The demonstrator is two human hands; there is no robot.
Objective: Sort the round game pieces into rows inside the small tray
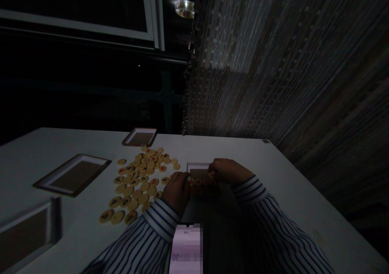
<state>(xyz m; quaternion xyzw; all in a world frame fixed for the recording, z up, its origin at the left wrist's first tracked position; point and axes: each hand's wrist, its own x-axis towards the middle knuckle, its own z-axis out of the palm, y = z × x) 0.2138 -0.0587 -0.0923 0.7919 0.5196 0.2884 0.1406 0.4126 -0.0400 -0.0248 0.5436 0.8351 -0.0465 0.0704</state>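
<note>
A small open box [199,173] lies on the table between my two hands, with red-marked Chinese chess pieces [198,182] set in rows in its near part. My left hand [176,192] has its fingers curled around the left edge of this box. At the right side of the box, my right hand [226,171] is closed in a pinch on what looks like a chess piece, mostly hidden by the fingers. Left of my left hand spreads a loose heap of round wooden chess pieces [137,194], some face up with red or black characters, others blank side up.
More shallow open boxes stand on the white table [288,209]: one at the back [139,137], one at the left [73,175] and one at the near left [27,237]. A lit phone [186,249] lies near the front. A bead curtain [243,63] hangs beyond the table.
</note>
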